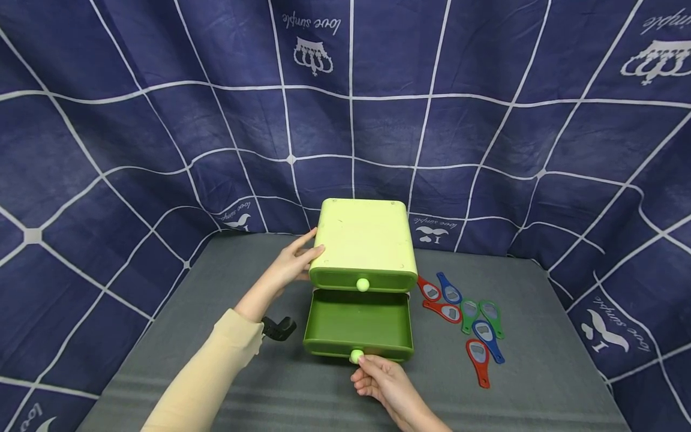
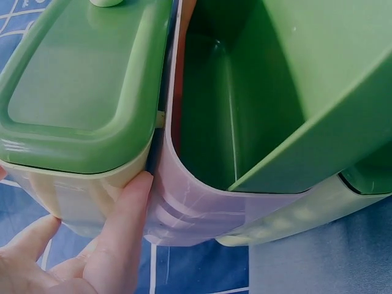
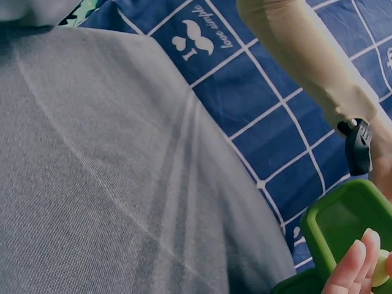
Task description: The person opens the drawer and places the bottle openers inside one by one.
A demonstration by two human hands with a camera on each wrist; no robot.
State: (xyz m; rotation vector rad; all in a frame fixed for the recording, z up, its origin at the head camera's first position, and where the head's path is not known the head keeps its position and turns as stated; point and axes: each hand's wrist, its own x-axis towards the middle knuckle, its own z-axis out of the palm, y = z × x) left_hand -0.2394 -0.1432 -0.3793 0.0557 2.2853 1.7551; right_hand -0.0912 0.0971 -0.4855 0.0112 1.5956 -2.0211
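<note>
A small drawer cabinet with a pale yellow top (image 1: 364, 234) stands near the back of the table. Its upper green drawer front (image 1: 335, 279) is flush with the body. Below, a green drawer (image 1: 356, 317) is pulled out, and its inside is bare. My right hand (image 1: 390, 385) pinches that drawer's light green knob (image 1: 356, 356) between thumb and fingers. Against the cabinet's left side lies my left hand (image 1: 290, 262), its thumb near the top edge. In the left wrist view, the fingers (image 2: 125, 226) touch the upper tier, beside the lilac tier (image 2: 196, 214) of the pulled-out drawer.
To the right of the cabinet lie several small paddle-shaped pieces with oval windows: red (image 1: 478, 360), blue (image 1: 488, 339) and green (image 1: 490, 315). A grey cloth (image 1: 216, 318) covers the table. Blue gridded curtains (image 1: 378, 132) enclose the back and sides.
</note>
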